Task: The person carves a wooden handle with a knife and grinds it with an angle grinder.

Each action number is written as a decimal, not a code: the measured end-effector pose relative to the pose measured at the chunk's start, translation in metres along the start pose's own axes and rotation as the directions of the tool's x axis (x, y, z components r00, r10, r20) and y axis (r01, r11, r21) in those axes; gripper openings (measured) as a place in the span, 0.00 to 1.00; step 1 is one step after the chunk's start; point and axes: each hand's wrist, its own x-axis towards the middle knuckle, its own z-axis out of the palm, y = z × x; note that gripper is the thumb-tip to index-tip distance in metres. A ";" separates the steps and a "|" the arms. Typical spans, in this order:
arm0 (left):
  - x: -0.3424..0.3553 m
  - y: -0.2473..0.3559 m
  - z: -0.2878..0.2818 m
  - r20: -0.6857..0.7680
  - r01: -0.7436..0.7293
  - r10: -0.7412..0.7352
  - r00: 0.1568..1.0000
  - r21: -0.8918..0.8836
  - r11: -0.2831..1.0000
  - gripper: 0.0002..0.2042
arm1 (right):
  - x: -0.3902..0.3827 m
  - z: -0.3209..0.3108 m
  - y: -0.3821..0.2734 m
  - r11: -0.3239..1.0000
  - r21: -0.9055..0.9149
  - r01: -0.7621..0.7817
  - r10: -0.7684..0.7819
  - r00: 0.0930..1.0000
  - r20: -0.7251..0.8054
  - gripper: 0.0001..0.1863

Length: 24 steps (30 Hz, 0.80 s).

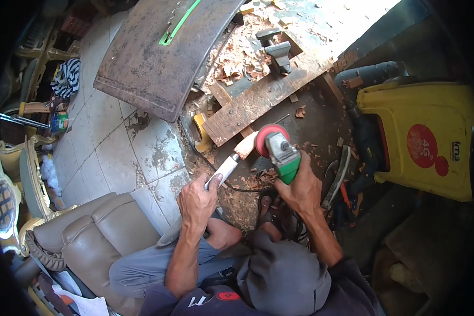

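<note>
My left hand (pixel 197 197) is closed around the pale metal shank of a long blade (pixel 225 169). A wide grey end in line with it shows below the hand. At its upper end sits a short wooden handle (pixel 245 146) with a dark collar. My right hand (pixel 300 187) grips a green and silver angle grinder (pixel 283 158) by its body. The grinder's red disc (pixel 268 138) meets or nearly meets the handle's right side; actual contact cannot be made out.
Ahead stands a wooden bench frame (pixel 263 100) with a vise (pixel 279 52) and wood shavings. A brown metal panel (pixel 158 63) lies upper left. On the right is a yellow plastic chair back (pixel 421 137); on the left, a brown cushioned seat (pixel 108 231). A black cable (pixel 195 150) crosses the floor.
</note>
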 end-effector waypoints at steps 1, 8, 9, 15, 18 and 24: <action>0.000 0.003 -0.002 0.005 0.006 -0.006 1.000 0.002 1.000 0.22 | 0.001 0.002 -0.003 0.999 -0.038 0.035 -0.035 0.999 0.000 0.49; -0.004 0.019 -0.012 -0.006 -0.027 0.028 1.000 0.049 0.998 0.20 | -0.002 0.006 -0.012 1.000 0.011 0.010 -0.010 1.000 0.009 0.49; -0.005 0.020 -0.012 -0.001 -0.026 0.026 1.000 0.051 0.998 0.20 | -0.004 0.005 -0.011 1.000 0.005 0.021 -0.021 0.999 0.034 0.49; -0.006 0.016 -0.010 -0.016 -0.087 0.088 0.996 0.055 0.995 0.19 | -0.007 0.006 -0.011 1.000 0.014 -0.005 0.004 0.999 0.035 0.49; -0.006 0.013 -0.007 -0.085 -0.156 0.157 0.984 0.025 0.987 0.19 | -0.009 0.001 -0.015 1.000 0.026 -0.006 0.005 0.998 0.067 0.48; -0.005 0.012 -0.003 -0.135 -0.223 0.230 0.964 0.064 0.973 0.20 | -0.010 0.002 -0.010 0.999 0.032 -0.008 0.006 0.999 0.049 0.46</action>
